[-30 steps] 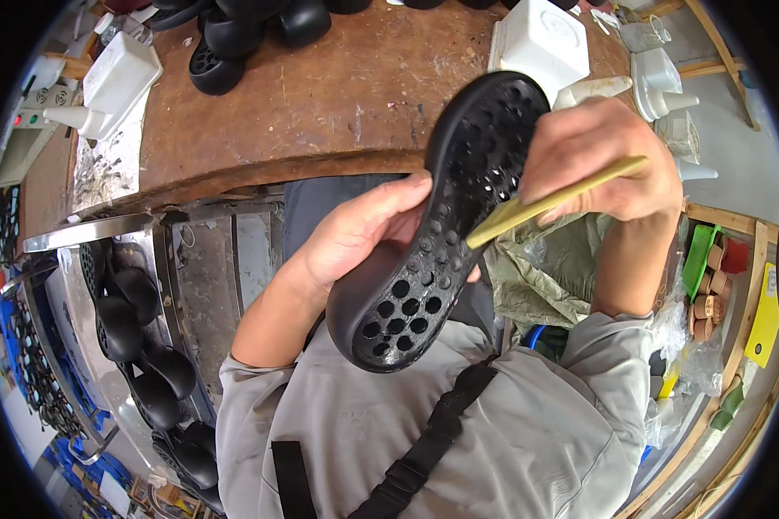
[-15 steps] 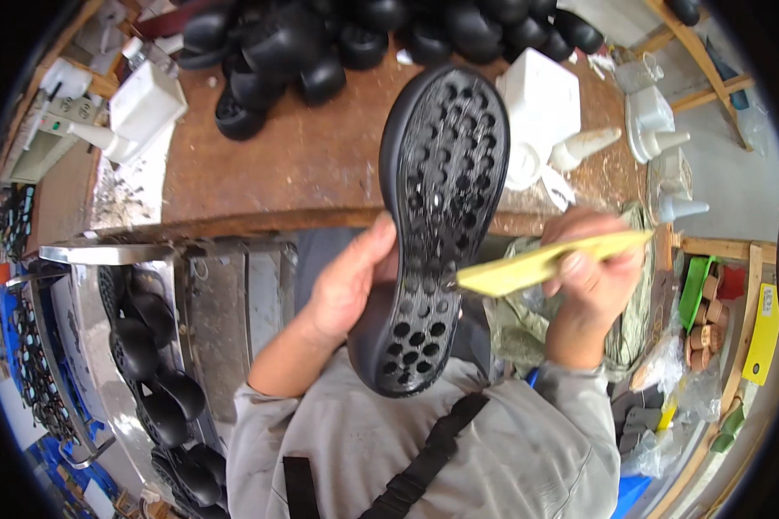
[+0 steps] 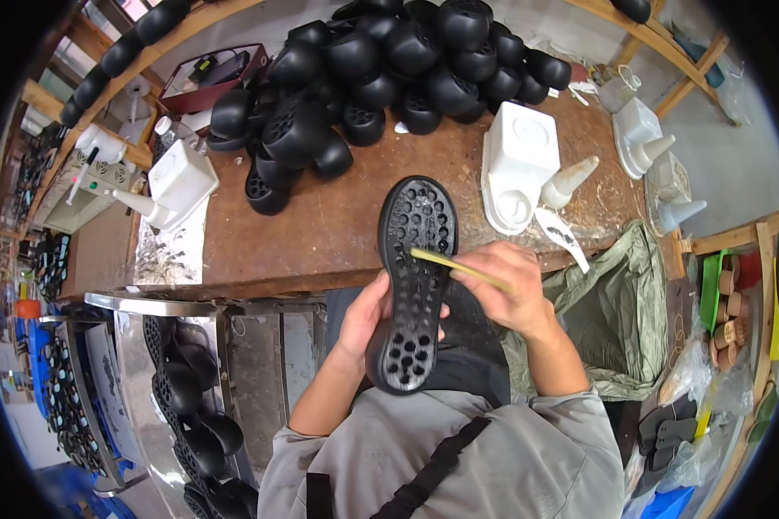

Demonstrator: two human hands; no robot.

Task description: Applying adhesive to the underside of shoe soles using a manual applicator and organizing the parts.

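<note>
The grey shirt (image 3: 459, 441) was soft, creased cloth, crossed by a flat black strap (image 3: 437, 471). Above the lap, the left hand (image 3: 366, 318) was clamped round the narrow waist of a black sole (image 3: 413, 303), thumb along one edge and fingertips showing past the other. The sole stood lengthwise, its far end overlapping the bench edge in my sight, its face glossy and pitted with round hollows inside a smooth raised rim. The right hand (image 3: 504, 284) had its fingers pinched together on a thin, flat yellow strip (image 3: 441, 259), whose tip lay over the pits; I could not tell whether it touched. To the left, rounded black soles (image 3: 203, 445) lined a shiny metal tray (image 3: 143, 381); to the right sagged a crumpled olive sack (image 3: 614, 333). Beyond, the bench (image 3: 320, 251) was scuffed brown board, bearing a boxy white plastic bottle (image 3: 528, 143) and, farthest, a heap (image 3: 398, 65) of bulbous matt-black soles.
</note>
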